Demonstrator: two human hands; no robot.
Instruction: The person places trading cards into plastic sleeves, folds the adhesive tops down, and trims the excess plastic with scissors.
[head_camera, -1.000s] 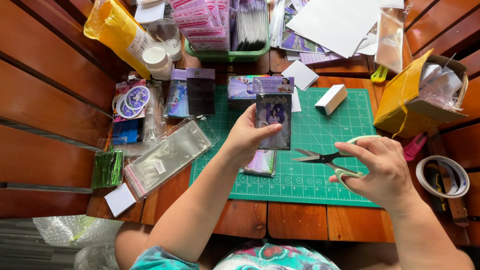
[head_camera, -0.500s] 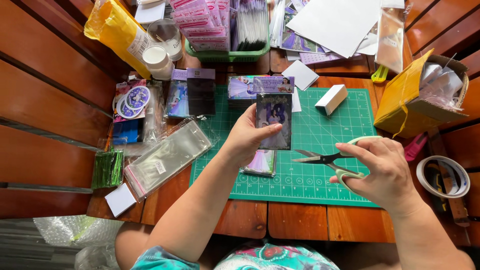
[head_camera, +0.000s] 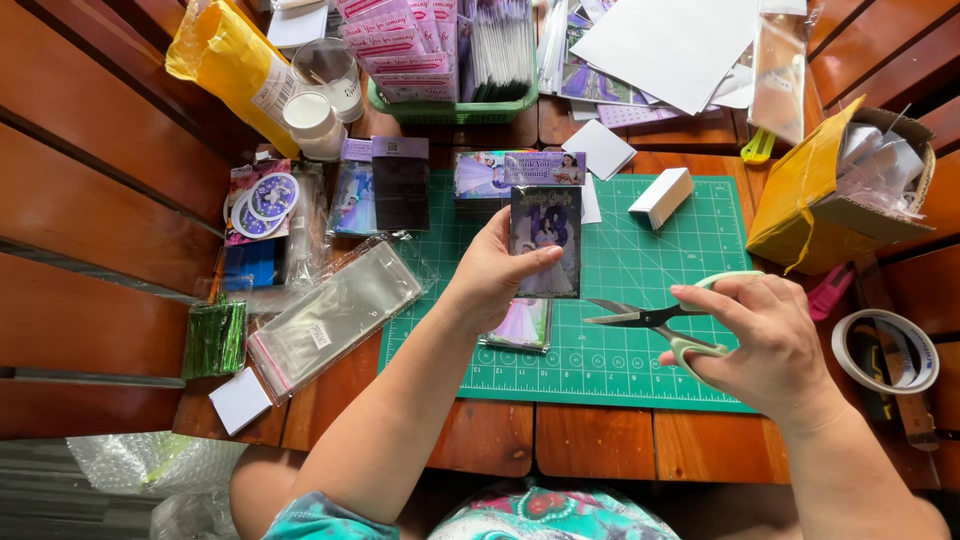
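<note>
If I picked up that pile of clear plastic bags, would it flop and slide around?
Probably. The clear bags look thin and glossy, so they would likely droop and slip apart. They also seem very light; a nudge might scatter them off the wooden table.

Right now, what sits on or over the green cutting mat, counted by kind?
Photo cards: 2, one held upright in the left hand at, one flat on the mat at
Scissors: 1, in the right hand at
Small white boxes: 1
Total: 4
</note>
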